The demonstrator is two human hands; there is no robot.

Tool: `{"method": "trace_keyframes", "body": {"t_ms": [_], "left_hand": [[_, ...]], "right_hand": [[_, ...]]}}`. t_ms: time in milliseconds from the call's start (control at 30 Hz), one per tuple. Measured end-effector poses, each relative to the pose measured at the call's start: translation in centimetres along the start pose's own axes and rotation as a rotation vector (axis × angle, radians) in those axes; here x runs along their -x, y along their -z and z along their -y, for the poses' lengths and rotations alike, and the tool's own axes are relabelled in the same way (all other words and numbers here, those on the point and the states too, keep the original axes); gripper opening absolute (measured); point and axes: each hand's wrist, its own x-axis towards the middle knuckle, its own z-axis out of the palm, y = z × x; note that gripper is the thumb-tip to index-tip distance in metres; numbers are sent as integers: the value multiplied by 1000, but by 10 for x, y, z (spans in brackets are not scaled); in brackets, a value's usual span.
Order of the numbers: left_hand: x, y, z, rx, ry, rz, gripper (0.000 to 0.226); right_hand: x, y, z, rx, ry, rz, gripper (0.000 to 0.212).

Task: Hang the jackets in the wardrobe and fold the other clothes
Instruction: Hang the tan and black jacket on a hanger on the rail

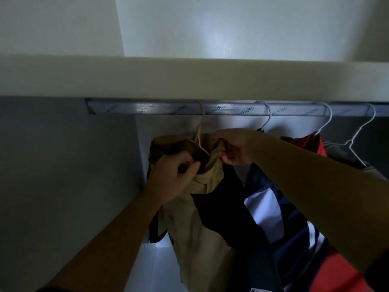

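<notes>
A tan jacket [195,220] hangs on a white wire hanger [200,131] hooked over the wardrobe's metal rail [160,108]. My left hand [170,178] pinches the jacket's collar on the left side. My right hand [233,148] grips the collar on the right, just under the hanger's neck. To the right hang a dark navy and white jacket [263,209] and a red garment [309,143], each on its own hanger.
A thick shelf board [189,79] runs across just above the rail. An empty white hanger [355,142] hangs at the far right over a grey garment [345,154]. The wardrobe's side wall [63,165] closes the left; the floor panel [155,268] shows below.
</notes>
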Motion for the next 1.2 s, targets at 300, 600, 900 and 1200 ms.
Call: {"method": "trace_keyframes", "body": {"t_ms": [300, 600, 900, 1200], "left_hand": [[37, 21, -2, -49, -25, 113, 34], [15, 18, -6, 158, 188, 85, 21], [-43, 30, -8, -23, 516, -77, 21], [-87, 36, 17, -537, 384, 155, 24]], "right_hand": [[7, -11, -7, 690, 814, -488, 15], [31, -26, -13, 68, 571, -133, 16], [56, -27, -126, 693, 589, -21, 28], [51, -41, -135, 635, 597, -26, 30]]}}
